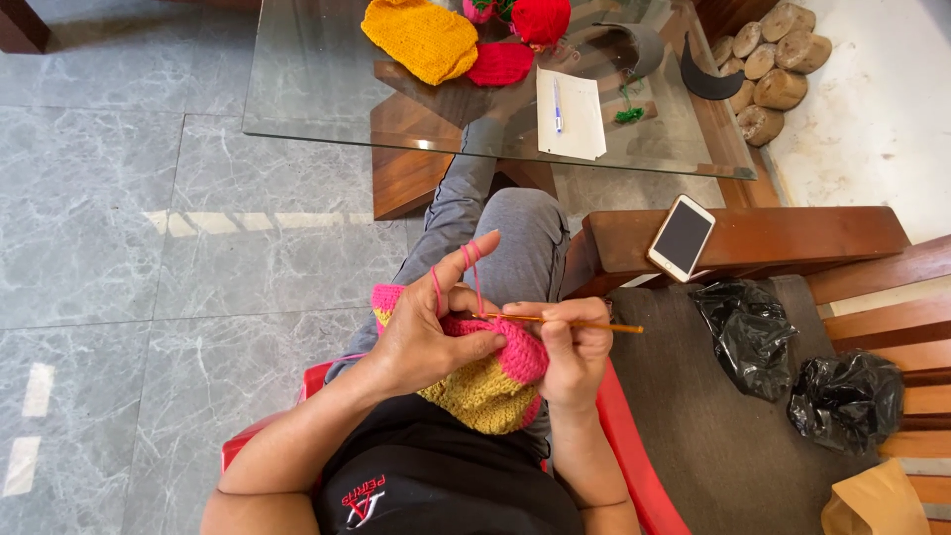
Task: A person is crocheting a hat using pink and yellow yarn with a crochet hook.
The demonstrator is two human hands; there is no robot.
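A pink and yellow crochet piece (485, 381) is held over the lap, between both hands. The left hand (421, 332) is closed on the pink upper edge of the piece, thumb pressed on top and fingers underneath; pink yarn (474, 267) is looped over its raised index finger and runs down to the work. The right hand (575, 352) is clamped on an orange crochet hook (570, 321), which is pinched between thumb and fingers. The hook is laid nearly level, its tip buried in the pink edge just beside the left thumb and its tail projecting to the right past the knuckles. The lower, yellow part of the piece hangs below both grips, against the grey trousers.

A glass table (317, 89) is seen ahead, bearing a yellow knitted piece (421, 38), red knitted pieces (515, 45), and a sheet of paper (572, 129) with a pen (557, 104) on it. A phone (681, 238) rests on a wooden armrest (783, 238) to the right. Two black plastic bags (783, 357) lie on the seat beside the person.
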